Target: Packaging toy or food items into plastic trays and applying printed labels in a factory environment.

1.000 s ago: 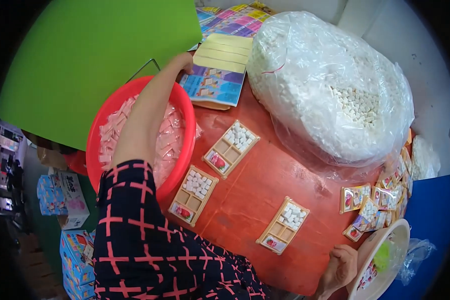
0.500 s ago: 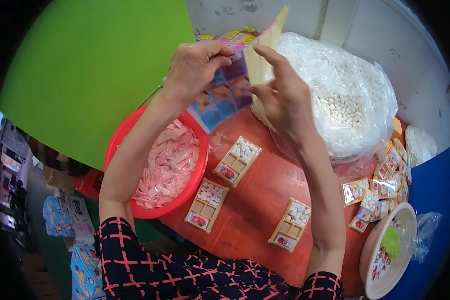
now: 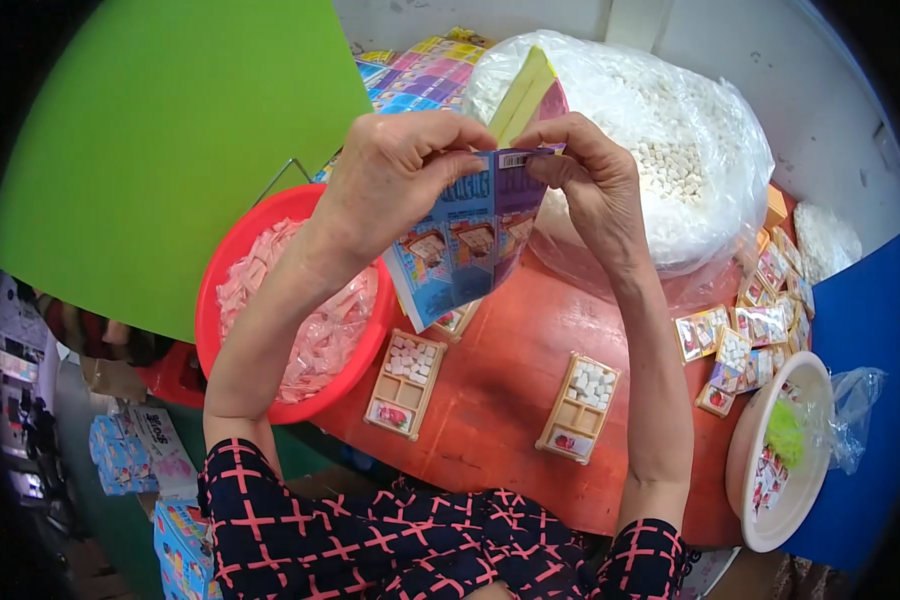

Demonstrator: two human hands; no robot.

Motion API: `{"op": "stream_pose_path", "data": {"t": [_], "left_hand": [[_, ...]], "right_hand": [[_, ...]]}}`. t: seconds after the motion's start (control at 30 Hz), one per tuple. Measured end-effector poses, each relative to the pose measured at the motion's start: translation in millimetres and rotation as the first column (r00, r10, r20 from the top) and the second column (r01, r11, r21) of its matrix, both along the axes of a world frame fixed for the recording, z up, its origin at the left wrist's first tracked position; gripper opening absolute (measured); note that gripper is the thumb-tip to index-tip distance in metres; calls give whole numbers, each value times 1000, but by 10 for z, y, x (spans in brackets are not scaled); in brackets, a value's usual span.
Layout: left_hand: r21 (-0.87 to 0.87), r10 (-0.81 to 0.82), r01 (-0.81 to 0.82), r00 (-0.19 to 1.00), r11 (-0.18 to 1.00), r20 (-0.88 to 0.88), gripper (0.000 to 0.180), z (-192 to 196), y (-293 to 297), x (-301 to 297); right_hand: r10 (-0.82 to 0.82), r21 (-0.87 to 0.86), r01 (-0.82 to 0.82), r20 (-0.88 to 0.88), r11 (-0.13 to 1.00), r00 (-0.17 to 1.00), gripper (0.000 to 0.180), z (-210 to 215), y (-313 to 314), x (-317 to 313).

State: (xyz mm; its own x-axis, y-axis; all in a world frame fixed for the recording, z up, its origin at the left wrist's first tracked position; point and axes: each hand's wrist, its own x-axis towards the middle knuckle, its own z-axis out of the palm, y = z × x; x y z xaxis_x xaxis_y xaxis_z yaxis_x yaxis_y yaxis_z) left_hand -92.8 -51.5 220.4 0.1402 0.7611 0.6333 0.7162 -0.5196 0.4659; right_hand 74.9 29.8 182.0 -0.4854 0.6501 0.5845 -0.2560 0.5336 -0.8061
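A printed card sheet (image 3: 460, 255) in blue, purple and pink hangs in the air above the table, bent so that part of its pale back shows. My left hand (image 3: 380, 185) pinches its upper edge between thumb and fingers. On the other side my right hand (image 3: 595, 190) pinches it too, close by the left. Below lie two small wooden trays, the left tray (image 3: 406, 385) and the right tray (image 3: 579, 408), each with white cubes and a strawberry-printed packet in its compartments. The sheet mostly covers a third tray (image 3: 458, 321).
On the left stands a red basin (image 3: 206, 315) of pink packets. A big clear bag (image 3: 660, 170) of white cubes fills the back, beside more printed sheets (image 3: 430, 70). At right are several filled trays (image 3: 760, 325) and a cream basin (image 3: 816, 470) with packets and something fluffy green.
The sheet has come lower and nearer, its printed side turned more into view. My right hand has closed from a loose, spread hold into a pinch on its edge. The view has shifted slightly.
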Motion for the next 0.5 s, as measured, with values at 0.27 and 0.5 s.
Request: {"op": "stream_pose_path", "data": {"t": [0.27, 0.5], "left_hand": [[1, 49, -49, 995, 999, -90, 11, 13, -82, 219], [-25, 93, -98, 985, 995, -143, 9, -4, -118, 299]], "right_hand": [[-116, 110, 109, 56, 988, 992, 12, -75, -58, 207], [-31, -31, 32, 49, 999, 998, 17, -129, -109, 269]]}}
